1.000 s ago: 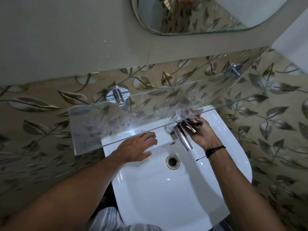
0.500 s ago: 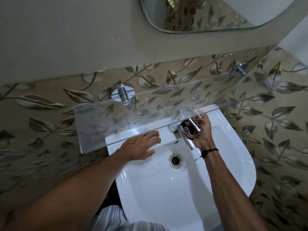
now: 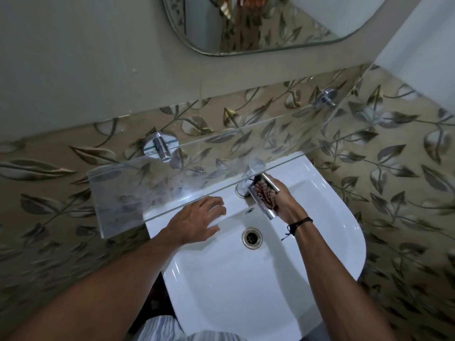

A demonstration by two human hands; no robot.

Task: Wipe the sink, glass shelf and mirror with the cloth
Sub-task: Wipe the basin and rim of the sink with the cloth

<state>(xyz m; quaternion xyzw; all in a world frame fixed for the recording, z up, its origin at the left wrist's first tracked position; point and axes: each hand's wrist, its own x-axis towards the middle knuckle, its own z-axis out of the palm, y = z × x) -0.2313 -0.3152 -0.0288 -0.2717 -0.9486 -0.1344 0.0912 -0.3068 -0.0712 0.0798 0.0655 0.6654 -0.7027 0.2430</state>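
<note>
The right hand grips the cloth round the tap at the sink's back edge. It has slid from the tap's top onto the spout. The left hand lies flat on the back rim. The glass shelf looks smudgy, not wiped yet.

Glossy white sink, smudged glass shelf (cloudy), shiny chrome tap, patterned cloth
</note>
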